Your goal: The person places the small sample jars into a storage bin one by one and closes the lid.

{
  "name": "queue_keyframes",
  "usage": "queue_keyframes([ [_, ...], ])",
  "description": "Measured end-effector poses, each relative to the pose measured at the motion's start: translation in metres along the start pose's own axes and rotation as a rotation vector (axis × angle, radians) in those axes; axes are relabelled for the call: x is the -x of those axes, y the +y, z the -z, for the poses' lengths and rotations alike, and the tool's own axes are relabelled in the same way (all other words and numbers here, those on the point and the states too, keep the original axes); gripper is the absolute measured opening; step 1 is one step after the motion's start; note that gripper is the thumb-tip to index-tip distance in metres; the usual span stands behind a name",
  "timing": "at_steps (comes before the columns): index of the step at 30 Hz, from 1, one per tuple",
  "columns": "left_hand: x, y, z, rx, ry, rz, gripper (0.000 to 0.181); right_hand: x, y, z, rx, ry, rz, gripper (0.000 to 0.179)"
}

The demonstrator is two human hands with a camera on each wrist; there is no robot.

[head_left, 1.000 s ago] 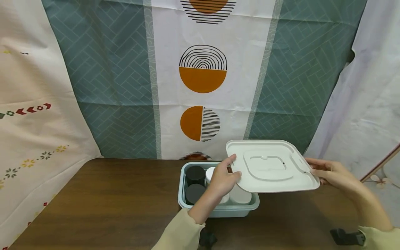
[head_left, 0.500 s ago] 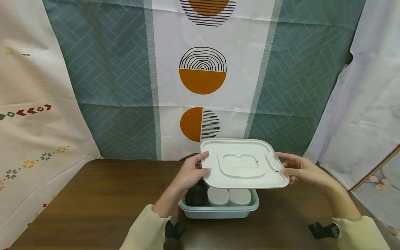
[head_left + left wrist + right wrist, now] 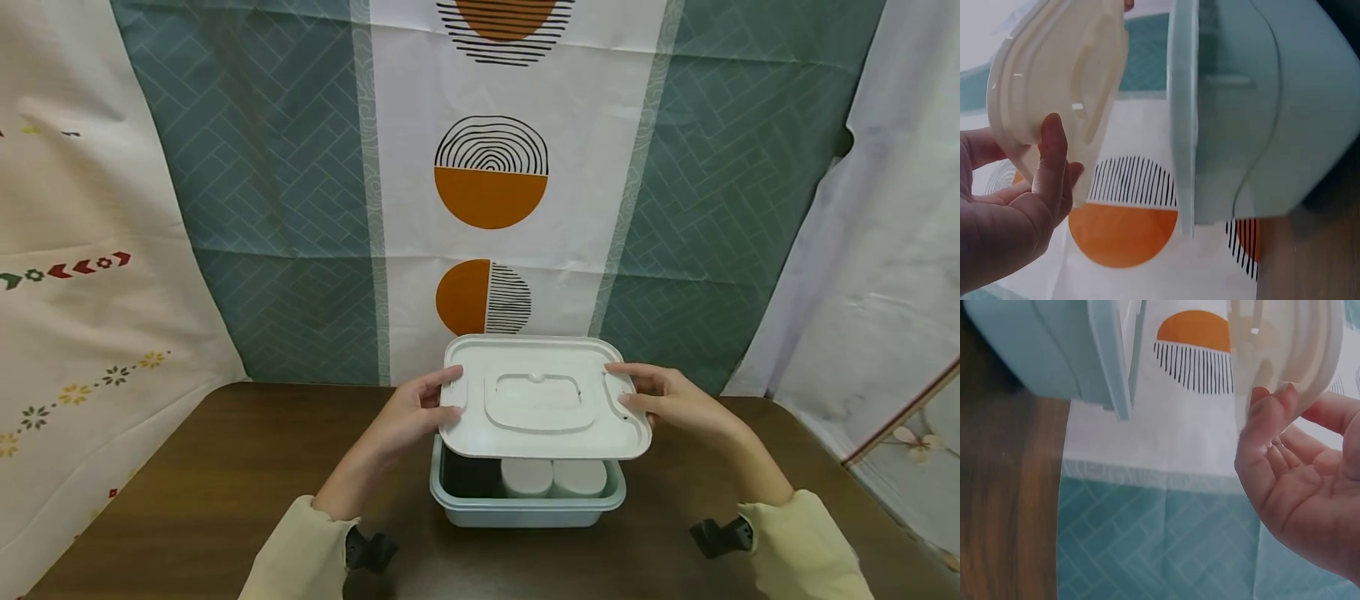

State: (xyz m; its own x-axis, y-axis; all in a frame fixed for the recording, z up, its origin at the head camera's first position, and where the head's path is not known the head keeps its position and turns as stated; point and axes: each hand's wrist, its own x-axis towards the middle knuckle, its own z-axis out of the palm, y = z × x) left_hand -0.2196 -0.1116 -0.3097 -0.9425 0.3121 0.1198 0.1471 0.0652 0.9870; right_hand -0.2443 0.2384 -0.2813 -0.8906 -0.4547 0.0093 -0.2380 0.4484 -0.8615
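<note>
Both hands hold a white rectangular lid (image 3: 538, 400) above a pale blue storage box (image 3: 525, 515), and the wrist views show a gap between lid and box. My left hand (image 3: 408, 412) pinches the lid's left end, thumb on one face and fingers on the other. At the opposite end my right hand (image 3: 667, 400) grips the lid between thumb and fingers. Two white round-topped containers (image 3: 527, 477) show in the box below the lid's near edge. Left of them the inside is dark, and the lid hides the rear of the box.
The box stands on a dark brown wooden table (image 3: 225, 483). A patterned green and white curtain (image 3: 300, 208) hangs right behind the table. Pale cloths close in the left and right sides. Each wrist bears a black strap mount (image 3: 367, 552).
Both hands have carried the lid leftward, from right of the box to over it. The left hand has swung left, uncovering the box's front left corner. The box has stayed in place.
</note>
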Motion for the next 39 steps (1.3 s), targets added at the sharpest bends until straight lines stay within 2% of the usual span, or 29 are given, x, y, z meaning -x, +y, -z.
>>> queue_keyframes([
  [5,0.001,0.000,0.006,0.023,0.123,-0.054,0.068,-0.005,-0.003,-0.009,-0.028,0.050,0.055,0.056],
  [9,-0.002,-0.004,0.007,0.023,0.256,-0.116,0.073,-0.007,-0.006,-0.015,-0.080,0.137,0.125,0.073],
  [11,-0.003,-0.007,0.007,-0.006,0.316,-0.148,0.071,-0.008,-0.008,-0.019,-0.097,0.188,0.119,0.078],
  [14,-0.005,-0.012,0.005,-0.078,0.390,-0.210,0.063,-0.008,-0.011,-0.022,-0.063,0.258,0.074,0.069],
  [17,-0.005,-0.015,0.003,-0.133,0.427,-0.285,0.058,-0.007,-0.013,-0.025,-0.014,0.313,0.037,0.052],
  [19,-0.005,-0.015,0.002,-0.154,0.436,-0.311,0.054,-0.006,-0.014,-0.025,0.005,0.342,0.037,0.043],
  [21,-0.005,-0.015,0.002,-0.183,0.448,-0.308,0.050,-0.005,-0.015,-0.026,0.022,0.364,0.051,0.038],
  [24,-0.004,-0.014,0.001,-0.201,0.477,-0.269,0.043,-0.003,-0.015,-0.026,0.042,0.387,0.079,0.032],
  [27,-0.004,-0.013,0.001,-0.103,0.488,-0.228,0.042,-0.002,-0.015,-0.026,0.064,0.409,0.112,0.027],
  [29,-0.004,-0.012,0.000,0.024,0.474,-0.220,0.046,-0.001,-0.015,-0.026,0.072,0.424,0.129,0.026],
  [30,-0.006,-0.017,0.003,0.117,0.434,-0.246,0.045,0.000,-0.015,-0.027,0.080,0.431,0.136,0.026],
  [31,-0.006,-0.017,0.004,0.185,0.418,-0.240,0.047,0.000,-0.014,-0.027,0.088,0.439,0.140,0.027],
  [32,-0.005,-0.017,0.005,0.250,0.403,-0.232,0.046,0.001,-0.014,-0.026,0.099,0.447,0.146,0.028],
  [35,-0.005,-0.016,0.009,0.418,0.358,-0.182,0.030,0.002,-0.011,-0.026,0.130,0.468,0.184,0.026],
  [36,-0.005,-0.015,0.010,0.447,0.346,-0.160,0.023,0.002,-0.010,-0.026,0.144,0.476,0.204,0.025],
  [37,-0.003,-0.009,0.009,0.454,0.365,-0.104,0.020,0.003,-0.009,-0.026,0.160,0.485,0.227,0.023],
  [39,-0.003,-0.007,0.012,0.458,0.347,-0.041,0.014,0.003,-0.006,-0.026,0.176,0.492,0.280,0.022],
])
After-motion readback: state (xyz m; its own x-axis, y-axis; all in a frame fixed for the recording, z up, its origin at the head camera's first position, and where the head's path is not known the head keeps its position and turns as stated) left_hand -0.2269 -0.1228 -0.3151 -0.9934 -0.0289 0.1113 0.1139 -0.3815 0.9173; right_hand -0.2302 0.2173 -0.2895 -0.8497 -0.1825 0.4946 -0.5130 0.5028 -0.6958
